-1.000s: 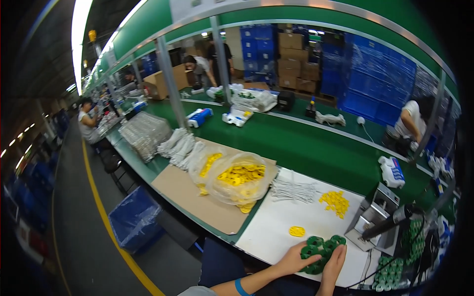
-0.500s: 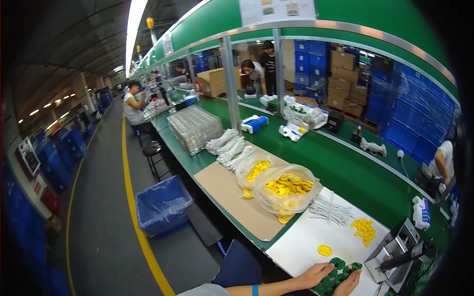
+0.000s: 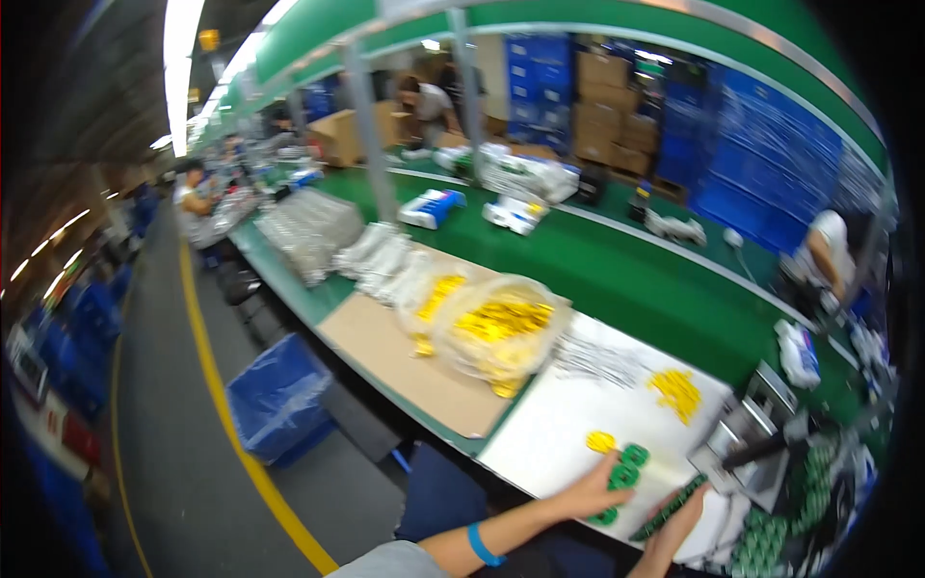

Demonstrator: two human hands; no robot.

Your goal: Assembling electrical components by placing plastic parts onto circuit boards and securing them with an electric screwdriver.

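Note:
Low in the head view, my left hand (image 3: 590, 496) lies on the white work sheet (image 3: 549, 438) with its fingers on several round green parts (image 3: 624, 472). My right hand (image 3: 674, 525) grips a stacked row of the same green parts (image 3: 667, 509) just to the right. One yellow disc (image 3: 600, 441) lies above the green ones, and a small heap of yellow parts (image 3: 676, 392) sits farther back. A blue band is on my left wrist.
Clear bags of yellow parts (image 3: 499, 332) rest on a brown cardboard sheet (image 3: 405, 361). A grey machine (image 3: 747, 438) stands at right. The green conveyor (image 3: 626, 270) runs behind. A blue bin (image 3: 277, 397) sits on the aisle floor. Other people work along the line.
The view has swung back toward the bench. The green parts, bunched under both hands before, are now split: loose ones under my left fingers, a row in my right hand.

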